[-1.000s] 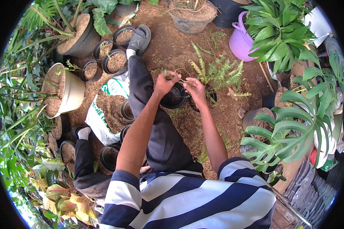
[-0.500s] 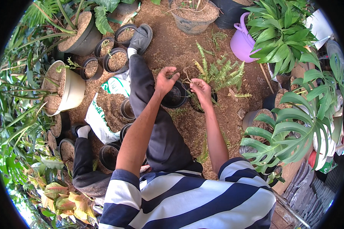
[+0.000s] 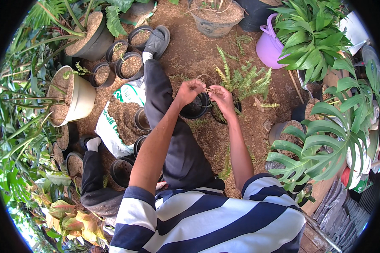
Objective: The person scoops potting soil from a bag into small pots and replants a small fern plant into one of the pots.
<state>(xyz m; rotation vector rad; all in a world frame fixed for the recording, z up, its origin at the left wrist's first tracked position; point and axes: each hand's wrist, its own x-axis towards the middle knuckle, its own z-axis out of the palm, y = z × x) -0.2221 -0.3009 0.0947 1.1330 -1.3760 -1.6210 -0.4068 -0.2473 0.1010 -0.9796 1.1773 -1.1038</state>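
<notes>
My left hand (image 3: 190, 92) and my right hand (image 3: 222, 100) are close together above the soil, fingertips nearly meeting. Pinched between them are thin brown plant strands (image 3: 207, 89), wiry and looped; whether they are stems or roots I cannot tell. Below my hands sits a round black pot (image 3: 195, 110), dark inside. Beside it, under my right hand, is another black pot (image 3: 238, 108), partly hidden by the hand. A fern (image 3: 245, 80) with green and yellowish fronds spreads just beyond my right hand.
At the left, a white and green bag (image 3: 110, 130) of brown potting mix lies open among small black pots (image 3: 130, 66). A cream pot (image 3: 82, 101) stands beyond it. A purple bucket (image 3: 269, 49) is at the far right, near a large split-leaf plant (image 3: 325, 139). My legs stretch across the left.
My left hand has moved slightly right toward my right hand, and its spread fingers have closed into a pinch on the strands. My right hand stays almost in place.
</notes>
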